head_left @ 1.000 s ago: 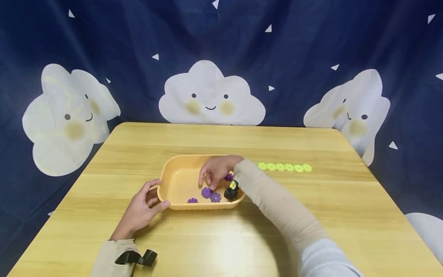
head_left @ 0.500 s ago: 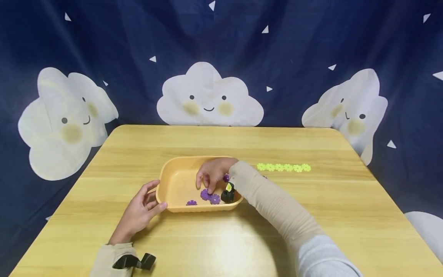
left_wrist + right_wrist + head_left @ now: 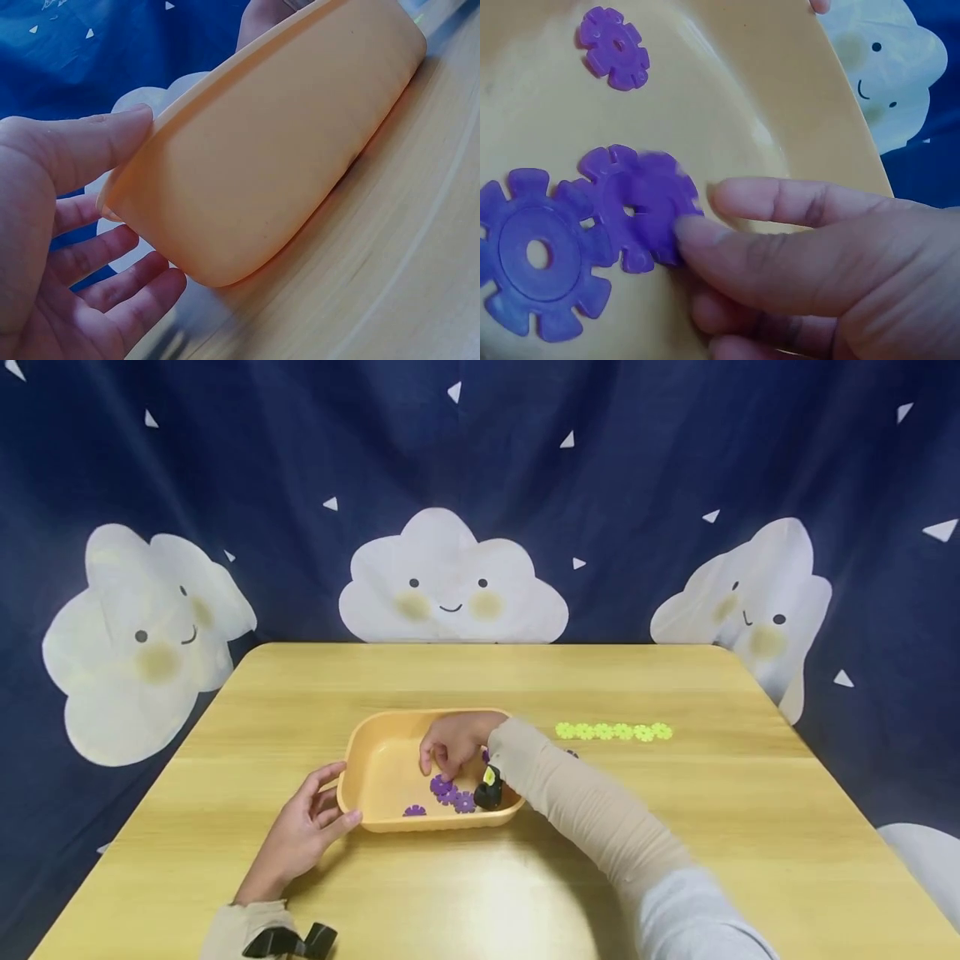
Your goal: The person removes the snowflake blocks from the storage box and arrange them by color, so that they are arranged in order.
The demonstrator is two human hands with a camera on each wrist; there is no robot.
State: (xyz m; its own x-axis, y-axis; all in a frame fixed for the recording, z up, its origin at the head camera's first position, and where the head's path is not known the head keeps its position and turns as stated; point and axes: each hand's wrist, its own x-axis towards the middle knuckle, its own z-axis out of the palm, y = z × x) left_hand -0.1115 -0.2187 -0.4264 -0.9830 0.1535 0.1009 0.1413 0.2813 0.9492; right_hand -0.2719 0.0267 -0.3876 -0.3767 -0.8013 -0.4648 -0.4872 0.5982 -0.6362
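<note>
Left hand bare to the wrist; past the wrist, behind the fingers, a beige cuff carries a glossy black strap with a bent end. Right hand likewise bare; a long, wrinkled beige forearm wrap covers wrist and forearm, a black wrist fitting with a yellow-and-white mark sits nearer the fingers, and a pale blue-grey sleeve lies farthest from them.

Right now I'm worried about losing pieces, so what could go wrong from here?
The pinched purple piece in the right hand overlaps another purple piece, so it may drag that along. The right sleeve passes over the tray at one end and the left hand holds only the other; a bump could swing it.
</note>
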